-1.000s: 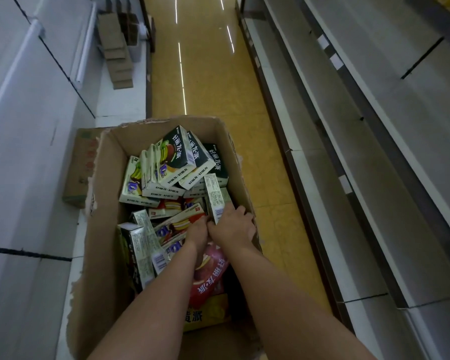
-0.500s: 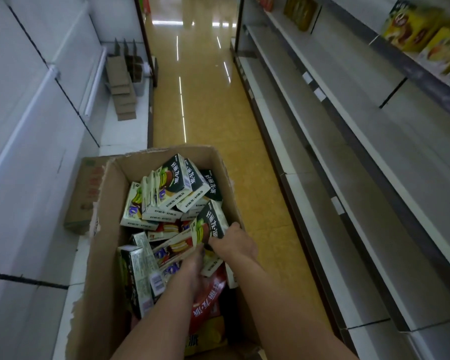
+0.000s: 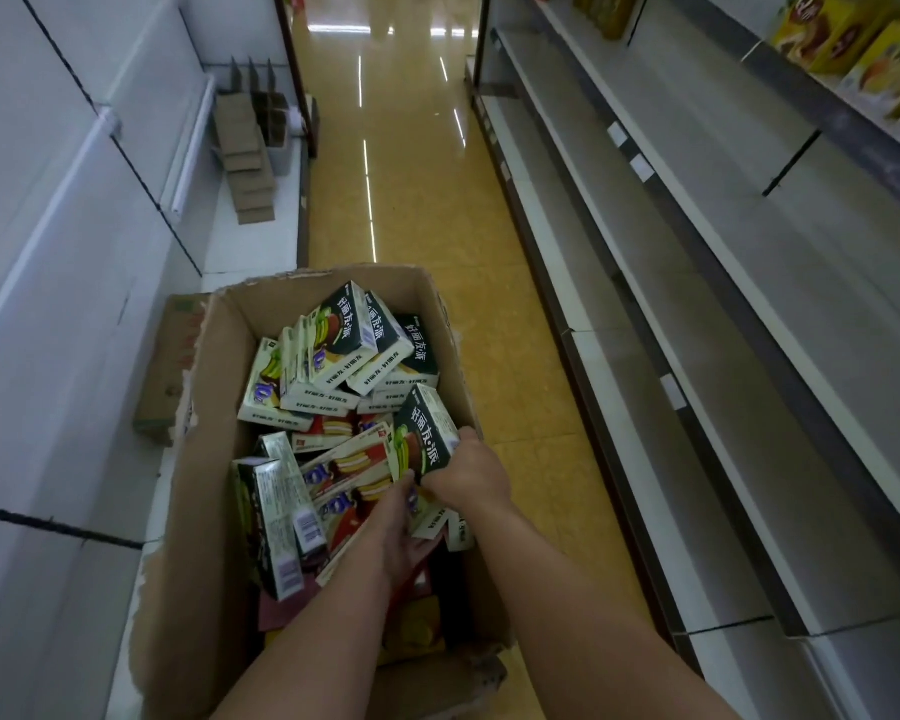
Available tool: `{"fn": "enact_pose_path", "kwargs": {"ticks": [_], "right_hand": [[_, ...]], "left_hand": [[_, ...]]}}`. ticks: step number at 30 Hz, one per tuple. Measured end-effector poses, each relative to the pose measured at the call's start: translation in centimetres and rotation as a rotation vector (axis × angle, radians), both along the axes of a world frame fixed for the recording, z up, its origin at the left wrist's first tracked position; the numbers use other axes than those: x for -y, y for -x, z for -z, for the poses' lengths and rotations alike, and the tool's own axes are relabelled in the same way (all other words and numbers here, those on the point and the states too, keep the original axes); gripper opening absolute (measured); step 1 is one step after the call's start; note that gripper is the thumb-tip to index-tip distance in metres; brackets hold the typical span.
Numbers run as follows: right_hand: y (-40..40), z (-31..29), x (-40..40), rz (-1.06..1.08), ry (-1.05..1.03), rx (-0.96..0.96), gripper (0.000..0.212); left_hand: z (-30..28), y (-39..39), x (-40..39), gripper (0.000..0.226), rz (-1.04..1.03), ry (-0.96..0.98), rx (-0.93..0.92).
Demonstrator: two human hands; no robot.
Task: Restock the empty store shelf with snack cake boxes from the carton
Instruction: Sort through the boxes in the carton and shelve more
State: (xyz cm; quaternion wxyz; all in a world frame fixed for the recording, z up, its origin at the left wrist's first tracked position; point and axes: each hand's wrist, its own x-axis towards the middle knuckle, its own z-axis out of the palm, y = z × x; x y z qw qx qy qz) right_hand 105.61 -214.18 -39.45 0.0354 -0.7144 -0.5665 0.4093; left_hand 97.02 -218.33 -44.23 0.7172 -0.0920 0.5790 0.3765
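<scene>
While both arms reach down into the carton (image 3: 214, 407), the right hand (image 3: 471, 472) has its fingers curled round a dark green snack cake box (image 3: 427, 433), which sits tilted up near the carton's right wall with its printed face toward the camera. The left hand (image 3: 398, 532) is lower down among the boxes, palm turned up a bit and fingers pushed in under the green box and the white ones below it; can't really tell if it's gripping anything or just resting there. The rest of the carton is a jumble (green boxes heaped at the far end, red-and-white ones in the middle, a few standing on edge at the left). It sits on the yellow floor (image 3: 411, 210) of the aisle, against the white unit on the left. To the right run the grey shelves (image 3: 749, 283), bare along the lower levels, with some yellow boxes (image 3: 863, 39) up on the top one at the corner.
</scene>
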Motion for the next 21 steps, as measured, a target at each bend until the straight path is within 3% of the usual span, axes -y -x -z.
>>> {"fn": "enact_pose_path", "kwargs": {"ticks": [4,10,14,17,21], "right_hand": [[0.4,-2.5,-0.5,-0.005,0.031,-0.018,0.048],[0.4,-4.2,-0.1,0.027,0.223,-0.294,0.046],[0.2,-5.3,0.8,0.106,0.265,-0.521,0.048],[0.1,-6.3,1.4,0.231,0.199,-0.624,0.053],[-0.5,-8.2,2.8,0.491,0.048,-0.793,0.048]], "left_hand": [[-1.0,0.9,0.8,0.034,-0.113,0.006,0.042],[0.0,0.4,4.1,0.035,-0.234,-0.011,0.252],[-0.5,1.2,5.1,0.030,-0.207,-0.073,0.165],[-2.5,3.0,4.6,0.016,-0.090,-0.089,0.056],[-5.4,6.2,3.0,0.019,0.045,-0.216,-0.076]]}}
